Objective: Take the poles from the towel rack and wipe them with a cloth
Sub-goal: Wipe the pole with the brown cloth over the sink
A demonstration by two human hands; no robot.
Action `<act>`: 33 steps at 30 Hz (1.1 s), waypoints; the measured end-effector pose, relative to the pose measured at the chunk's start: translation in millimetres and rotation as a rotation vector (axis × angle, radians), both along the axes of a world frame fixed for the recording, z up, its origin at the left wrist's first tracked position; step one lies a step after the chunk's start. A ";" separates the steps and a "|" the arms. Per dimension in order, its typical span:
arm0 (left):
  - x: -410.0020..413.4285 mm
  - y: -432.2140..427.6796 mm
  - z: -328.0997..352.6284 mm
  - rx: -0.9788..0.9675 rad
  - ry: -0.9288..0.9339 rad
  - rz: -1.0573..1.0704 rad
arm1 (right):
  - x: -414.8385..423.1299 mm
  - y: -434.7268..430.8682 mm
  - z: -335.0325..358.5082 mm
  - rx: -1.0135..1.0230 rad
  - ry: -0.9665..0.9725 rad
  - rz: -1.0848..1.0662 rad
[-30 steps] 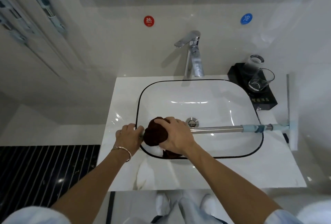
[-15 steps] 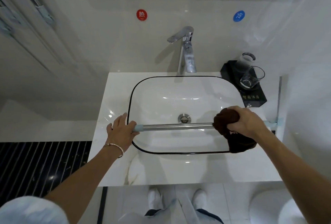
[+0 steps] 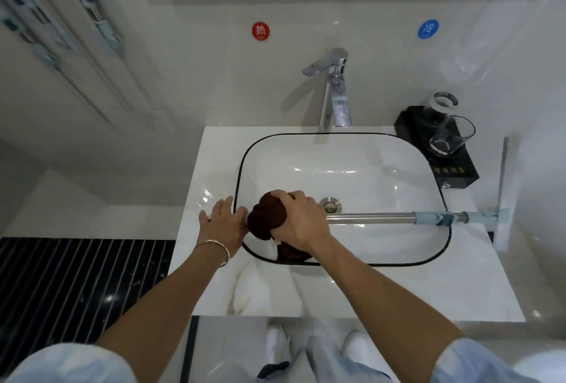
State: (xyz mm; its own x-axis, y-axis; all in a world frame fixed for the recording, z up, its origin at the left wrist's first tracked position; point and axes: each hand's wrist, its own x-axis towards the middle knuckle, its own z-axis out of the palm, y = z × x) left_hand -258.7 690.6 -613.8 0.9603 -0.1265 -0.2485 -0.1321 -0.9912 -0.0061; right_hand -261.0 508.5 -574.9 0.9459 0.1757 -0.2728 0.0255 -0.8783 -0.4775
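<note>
1. Pole under inspection lies level across the sink, from the left rim to beyond the right rim. Its blue-sleeved right end reaches the upright panel at the edge of the desk.
2. Change noted: half a second ago the cloth and the right hand were at the pole's far right, near the blue sleeve. They are now back at the left end, just beside the left hand. A second ago they stood in much this same place.
3. I judge that a full out-and-back stroke has been made along the bare metal. Wiping of this pole is well in hand, though I cannot confirm from here that it is clean.
4. Right hand: fingers curled over the dark brown cloth, bunching it round the pole, knuckles up. A tail of cloth hangs into the sink below the wrist. The forearm comes in from the lower right, across the desk's front edge.
5. Left hand: laid over the pole's left end at the sink rim, fingers stretched out and spread, pressing it steady. I cannot tell whether the thumb hooks beneath. A bracelet sits at the wrist.
6. Tap and glass stand well clear of the stroke.
</note>
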 end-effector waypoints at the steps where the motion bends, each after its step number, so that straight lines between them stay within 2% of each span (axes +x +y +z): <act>1: 0.8 0.6 0.8 0.019 0.011 -0.006 | -0.3 -3.5 0.7 0.001 0.008 0.003; 5: 0.4 -1.1 1.4 0.037 0.008 0.022 | -0.4 -42.6 8.8 -0.049 0.037 -0.029; 11: 7.9 -14.6 8.9 0.110 -0.014 0.081 | -5.6 -152.5 23.7 -0.348 -0.019 -0.110; 13: 7.1 -19.0 9.5 0.136 -0.021 0.092 | -10.0 -184.1 26.8 -0.392 -0.018 -0.179; 17: 5.2 -25.9 8.3 0.159 -0.022 0.053 | -18.3 -208.1 25.4 -0.357 0.000 -0.242; 20: 5.4 -34.9 5.6 0.067 0.022 0.015 | -23.9 -202.6 20.9 -0.312 -0.025 -0.290; 26: 8.4 -45.4 3.9 0.053 0.018 0.069 | -20.7 -208.8 28.0 -0.250 0.030 -0.290; 31: 15.3 -43.5 6.1 0.046 0.027 0.023 | -20.4 -222.4 39.0 -0.321 -0.287 -0.439; 33: 18.9 -43.1 8.1 0.041 0.057 0.015 | -18.6 -237.0 38.7 -0.293 -0.293 -0.498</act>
State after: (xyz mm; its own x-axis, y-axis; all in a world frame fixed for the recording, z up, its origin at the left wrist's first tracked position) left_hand -239.8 647.5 -605.7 0.9464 -0.1003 -0.3071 -0.1182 -0.9922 -0.0400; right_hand -279.5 271.5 -536.2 0.9376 -0.3455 0.0393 -0.3254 -0.9115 -0.2515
